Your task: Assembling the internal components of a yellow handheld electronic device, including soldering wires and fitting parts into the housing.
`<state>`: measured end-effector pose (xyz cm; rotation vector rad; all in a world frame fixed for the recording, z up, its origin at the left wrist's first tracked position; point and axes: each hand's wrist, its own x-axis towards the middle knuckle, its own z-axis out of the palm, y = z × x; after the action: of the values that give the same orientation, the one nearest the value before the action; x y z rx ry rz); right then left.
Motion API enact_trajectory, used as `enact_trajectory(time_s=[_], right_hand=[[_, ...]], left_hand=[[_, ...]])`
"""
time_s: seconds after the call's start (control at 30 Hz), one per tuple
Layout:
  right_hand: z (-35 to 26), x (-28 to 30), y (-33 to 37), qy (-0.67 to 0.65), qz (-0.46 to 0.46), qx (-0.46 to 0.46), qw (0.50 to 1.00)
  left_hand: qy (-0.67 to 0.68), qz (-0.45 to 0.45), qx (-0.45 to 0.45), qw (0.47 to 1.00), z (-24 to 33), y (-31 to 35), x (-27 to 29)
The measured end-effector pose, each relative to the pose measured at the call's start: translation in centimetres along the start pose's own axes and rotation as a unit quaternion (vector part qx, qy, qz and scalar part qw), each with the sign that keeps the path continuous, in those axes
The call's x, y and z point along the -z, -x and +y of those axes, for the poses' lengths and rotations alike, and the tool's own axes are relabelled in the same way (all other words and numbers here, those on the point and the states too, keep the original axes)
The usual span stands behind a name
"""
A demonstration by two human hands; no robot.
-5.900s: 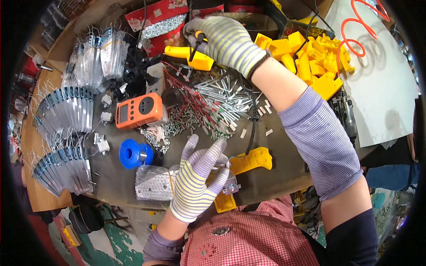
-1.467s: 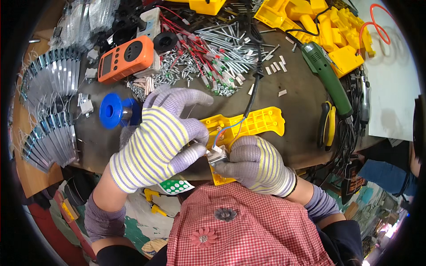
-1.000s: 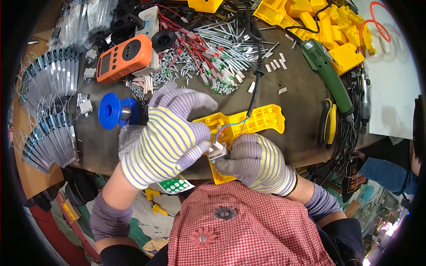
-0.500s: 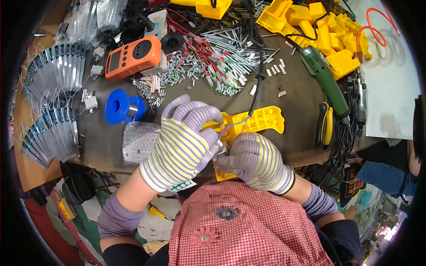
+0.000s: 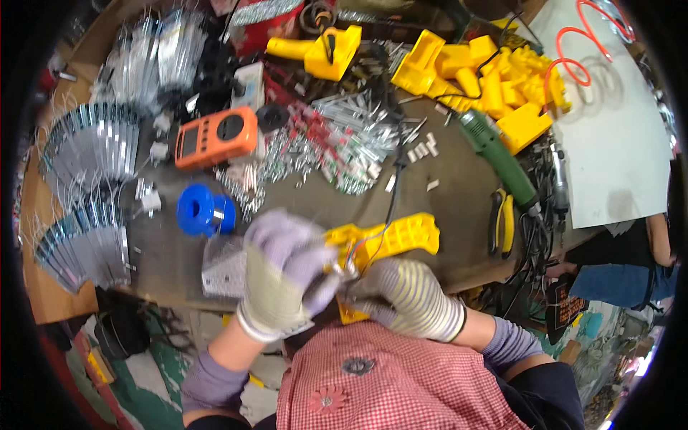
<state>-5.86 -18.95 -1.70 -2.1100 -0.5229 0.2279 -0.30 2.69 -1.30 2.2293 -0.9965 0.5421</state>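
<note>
A yellow plastic housing half (image 5: 405, 240) lies at the table's near edge, its ribbed inside facing up. A black cable (image 5: 393, 197) runs into it, ending in thin blue and red wires by a small shiny metal part. My left hand (image 5: 279, 272), in a striped knit glove, is at the housing's left side, thumb and fingers curved toward the metal part; motion smears its fingertips. My right hand (image 5: 412, 297), gloved alike, rests against the housing's near side with its fingers drawn together; what they pinch is hidden. More yellow plastic (image 5: 352, 312) shows between my hands.
A blue solder spool (image 5: 193, 209), bubble wrap (image 5: 223, 269) and an orange multimeter (image 5: 216, 137) are on the left. Beyond lie screws (image 5: 287, 161) and yellow housings (image 5: 494, 79). Right are a green electric screwdriver (image 5: 502, 161) and pliers (image 5: 502, 222). Metal strips (image 5: 89, 150) fan out far left.
The view has shifted, so most of the table sits lower in the picture. My left fingers have drawn back from the housing's upper edge and the wires; my right hand stays beside it.
</note>
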Motion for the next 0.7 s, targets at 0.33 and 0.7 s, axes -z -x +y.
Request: enact_trajectory(time_s=[0.33,0.7], right_hand=[[7.2,14.8,-20.8,0.505,0.254,0.031,0.824],[9.1,16.1,-24.1,0.309,0.452,-0.006,0.837]], left_hand=[[-0.001,-0.054,-0.019,0.998,3.0,2.1,-0.1],[0.038,-0.011,0.026,0.999,3.3,2.6,-0.4]])
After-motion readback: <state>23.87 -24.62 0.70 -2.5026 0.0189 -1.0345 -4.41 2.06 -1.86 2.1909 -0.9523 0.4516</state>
